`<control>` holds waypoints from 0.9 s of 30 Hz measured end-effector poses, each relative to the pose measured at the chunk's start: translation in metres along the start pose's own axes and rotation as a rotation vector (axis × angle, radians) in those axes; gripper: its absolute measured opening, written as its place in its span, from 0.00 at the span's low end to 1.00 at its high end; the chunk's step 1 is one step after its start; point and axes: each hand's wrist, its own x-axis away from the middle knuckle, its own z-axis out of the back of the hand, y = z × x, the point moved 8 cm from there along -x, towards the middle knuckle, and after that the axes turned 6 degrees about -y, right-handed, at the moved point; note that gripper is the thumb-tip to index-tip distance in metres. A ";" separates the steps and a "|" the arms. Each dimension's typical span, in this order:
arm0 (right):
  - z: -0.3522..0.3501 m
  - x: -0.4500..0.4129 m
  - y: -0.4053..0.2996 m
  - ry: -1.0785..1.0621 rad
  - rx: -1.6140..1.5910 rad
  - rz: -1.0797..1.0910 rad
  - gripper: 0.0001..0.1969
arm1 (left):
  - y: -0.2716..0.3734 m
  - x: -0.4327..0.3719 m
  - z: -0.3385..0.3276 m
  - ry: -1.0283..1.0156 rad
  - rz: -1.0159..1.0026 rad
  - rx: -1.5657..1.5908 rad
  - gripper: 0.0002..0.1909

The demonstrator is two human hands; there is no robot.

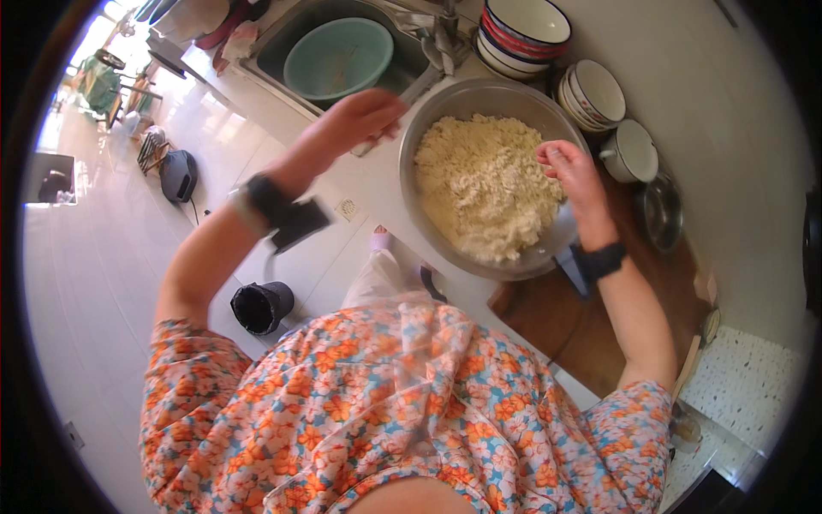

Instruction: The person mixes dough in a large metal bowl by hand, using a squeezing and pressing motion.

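A wide metal basin stands on the counter, heaped with pale, crumbly flour-like dough. Over the basin's right side is my right hand, its fingers curled close together above the crumbs; whether anything is between them is unclear. My left hand, blurred, hovers just outside the basin's left rim, near the sink. A small pale thing shows below its fingers, and I cannot tell whether the hand touches it. Dark straps with flat dark devices are on both wrists.
A green plastic basin sits in the metal sink beside a faucet. Stacked enamel bowls, smaller bowls, a white mug and a metal bowl line the wall. A brown board lies right; a black bin stands below.
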 end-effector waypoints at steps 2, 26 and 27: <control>-0.014 -0.034 0.025 -0.026 0.226 0.050 0.15 | -0.027 -0.048 0.014 0.236 -0.169 -0.295 0.15; -0.133 0.003 0.013 -0.461 0.923 0.243 0.20 | -0.099 -0.072 -0.018 0.587 -0.059 -0.532 0.14; -0.137 0.023 0.008 -0.455 1.026 0.286 0.21 | -0.098 -0.071 -0.018 0.593 -0.053 -0.528 0.14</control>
